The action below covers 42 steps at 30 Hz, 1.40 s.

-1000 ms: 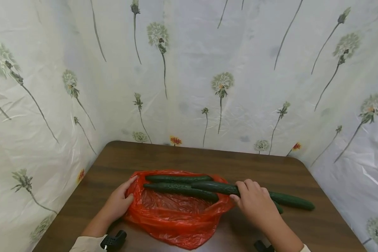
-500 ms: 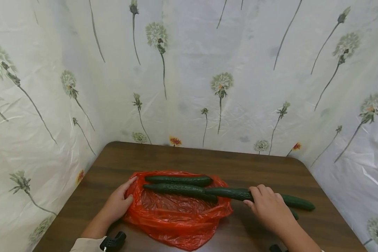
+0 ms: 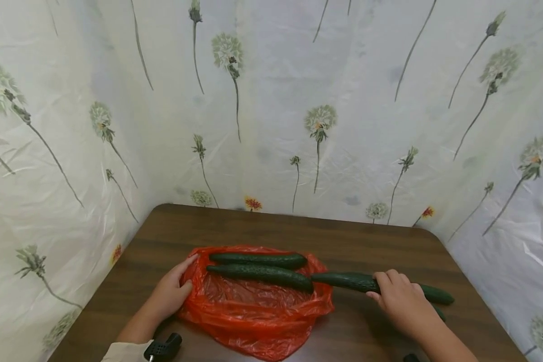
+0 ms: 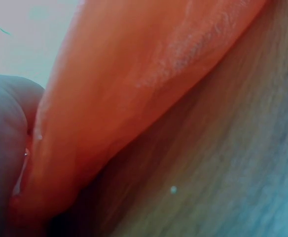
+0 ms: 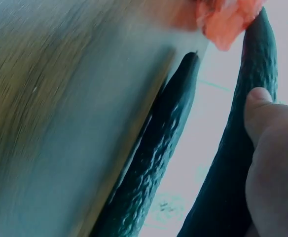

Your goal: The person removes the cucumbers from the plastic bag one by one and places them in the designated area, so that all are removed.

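Observation:
A red plastic bag lies with its mouth spread, and two dark green cucumbers rest inside it. My left hand holds the bag's left rim; the left wrist view shows a digit against the red plastic. My right hand grips another cucumber, whose thin end reaches the bag's right rim. The thumb lies along this cucumber in the right wrist view. Beyond the right hand, one more cucumber lies on the table, partly hidden by that hand.
The brown wooden table has rounded far corners. A pale curtain printed with dandelions hangs behind it and along both sides. A black wrist device sits at the left cuff.
My right hand has moved right with its cucumber, drawing it off the cucumbers in the bag until just its tip is at the rim. The left hand has stayed in place.

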{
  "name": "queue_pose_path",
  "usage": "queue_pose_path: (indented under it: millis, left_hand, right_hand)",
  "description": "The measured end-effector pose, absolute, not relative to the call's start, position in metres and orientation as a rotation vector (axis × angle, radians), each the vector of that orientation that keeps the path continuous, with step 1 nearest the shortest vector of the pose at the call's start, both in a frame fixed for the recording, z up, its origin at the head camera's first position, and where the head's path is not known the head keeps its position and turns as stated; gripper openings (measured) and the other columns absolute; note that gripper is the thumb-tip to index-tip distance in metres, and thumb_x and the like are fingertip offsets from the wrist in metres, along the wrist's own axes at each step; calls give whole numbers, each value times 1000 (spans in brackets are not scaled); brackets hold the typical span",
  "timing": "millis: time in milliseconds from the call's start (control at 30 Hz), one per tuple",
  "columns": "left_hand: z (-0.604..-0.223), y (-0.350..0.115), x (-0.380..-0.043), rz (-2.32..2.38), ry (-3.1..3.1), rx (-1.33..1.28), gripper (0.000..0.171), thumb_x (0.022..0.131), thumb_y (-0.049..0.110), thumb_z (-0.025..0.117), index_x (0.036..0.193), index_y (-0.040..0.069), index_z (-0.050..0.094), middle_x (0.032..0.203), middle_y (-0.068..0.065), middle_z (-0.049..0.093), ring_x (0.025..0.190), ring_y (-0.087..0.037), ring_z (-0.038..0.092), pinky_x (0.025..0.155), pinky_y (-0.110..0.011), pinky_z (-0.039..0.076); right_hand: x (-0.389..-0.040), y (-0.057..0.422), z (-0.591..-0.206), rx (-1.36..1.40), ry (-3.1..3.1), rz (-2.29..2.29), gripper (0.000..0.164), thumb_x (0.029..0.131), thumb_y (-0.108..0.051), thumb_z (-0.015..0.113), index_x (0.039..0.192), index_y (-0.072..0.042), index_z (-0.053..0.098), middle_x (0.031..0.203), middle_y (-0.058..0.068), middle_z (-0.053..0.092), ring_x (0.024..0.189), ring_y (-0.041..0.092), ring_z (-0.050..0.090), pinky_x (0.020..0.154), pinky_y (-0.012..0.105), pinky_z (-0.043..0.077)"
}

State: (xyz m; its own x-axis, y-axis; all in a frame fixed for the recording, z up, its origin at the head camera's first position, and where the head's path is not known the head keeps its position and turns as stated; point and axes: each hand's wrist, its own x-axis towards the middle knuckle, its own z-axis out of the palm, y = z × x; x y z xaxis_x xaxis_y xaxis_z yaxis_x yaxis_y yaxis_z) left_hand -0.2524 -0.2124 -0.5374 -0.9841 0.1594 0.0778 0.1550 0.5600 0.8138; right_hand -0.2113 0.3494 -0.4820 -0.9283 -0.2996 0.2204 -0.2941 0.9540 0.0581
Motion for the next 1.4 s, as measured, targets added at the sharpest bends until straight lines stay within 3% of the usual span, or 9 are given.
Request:
queue_pose_path:
  millis: [333, 567, 933, 1400]
  left_hand:
    - [-538, -212, -254, 1465, 2761, 288, 69, 98, 1, 53, 164, 18, 38, 166, -20, 37, 153, -41, 34, 121, -62, 31]
    - [-541, -210, -255, 1459, 2774, 270, 69, 98, 1, 53, 163, 18, 39, 166, -20, 39, 152, -41, 36, 121, -62, 31]
    - [-539, -210, -255, 1448, 2780, 248, 67, 99, 2, 53, 162, 19, 41, 166, -19, 38, 151, -40, 38, 120, -62, 34]
    - [-539, -210, -254, 1452, 2761, 233, 68, 99, 2, 54, 163, 22, 40, 166, -19, 38, 152, -41, 37, 120, -63, 32]
  right_hand:
    - [-211, 368, -490, 426, -2924, -73, 46, 94, -41, 75, 126, -12, 60, 111, 5, 60, 92, 23, 58, 64, 39, 44]
    - [-208, 381, -493, 419, -2902, -126, 47, 91, -40, 79, 123, -11, 59, 106, 5, 57, 79, 17, 46, 58, 30, 32]
    - [-213, 392, -499, 359, -2972, -73, 46, 92, -38, 79, 123, -12, 58, 108, 8, 57, 83, 20, 50, 59, 38, 41]
    - [-217, 402, -505, 305, -3037, 4, 45, 94, -37, 76, 125, -11, 57, 111, 10, 57, 90, 27, 54, 61, 42, 41]
